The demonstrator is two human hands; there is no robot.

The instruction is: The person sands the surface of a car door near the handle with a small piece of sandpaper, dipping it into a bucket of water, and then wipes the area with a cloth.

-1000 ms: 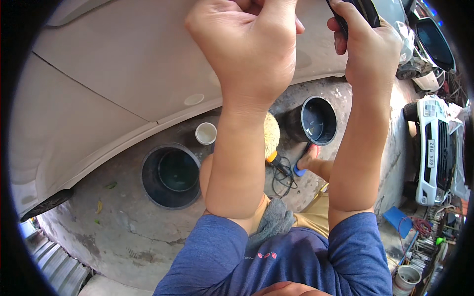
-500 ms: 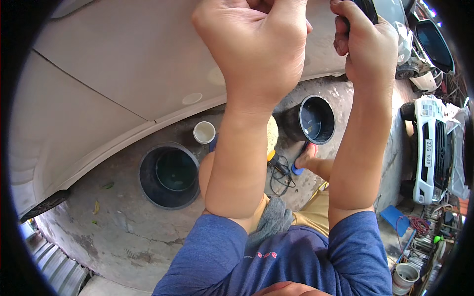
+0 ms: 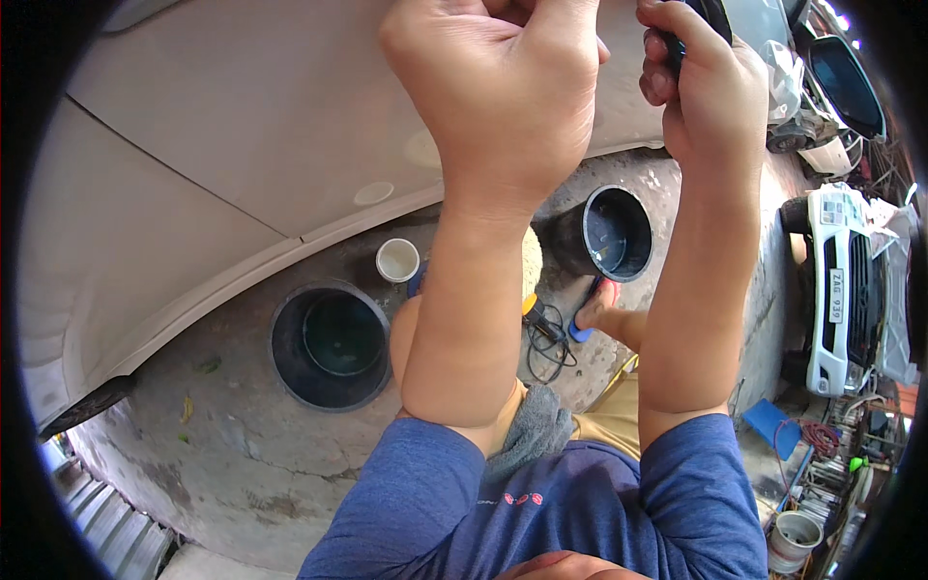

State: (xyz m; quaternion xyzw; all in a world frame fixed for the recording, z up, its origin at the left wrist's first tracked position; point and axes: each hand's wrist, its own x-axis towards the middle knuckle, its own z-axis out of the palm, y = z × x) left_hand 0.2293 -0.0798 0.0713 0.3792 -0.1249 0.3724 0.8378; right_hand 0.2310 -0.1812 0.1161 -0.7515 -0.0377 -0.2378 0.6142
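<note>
My left hand [image 3: 503, 97] is raised at the top of the head view, in front of the pale car body panel [image 3: 261, 106]. Its fingers curl closed and are partly cut off by the upper edge, so what they hold, if anything, is hidden. Farther right, my right hand [image 3: 710, 82] wraps round a smooth black object [image 3: 712, 14]. Only part of that object shows, and its kind cannot be made out. A grey towel [image 3: 532, 435] lies across my lap.
On the concrete floor stand a large black bucket [image 3: 290, 360] with water, a small white tub [image 3: 397, 260] and another black bucket [image 3: 592, 246]. A black cord [image 3: 554, 353] lies beside a fluffy pale-yellow pad [image 3: 532, 263]. A white vehicle front [image 3: 831, 290] stands far right.
My right hand has shifted slightly left and down with the black object. My left hand stays almost where it was.
</note>
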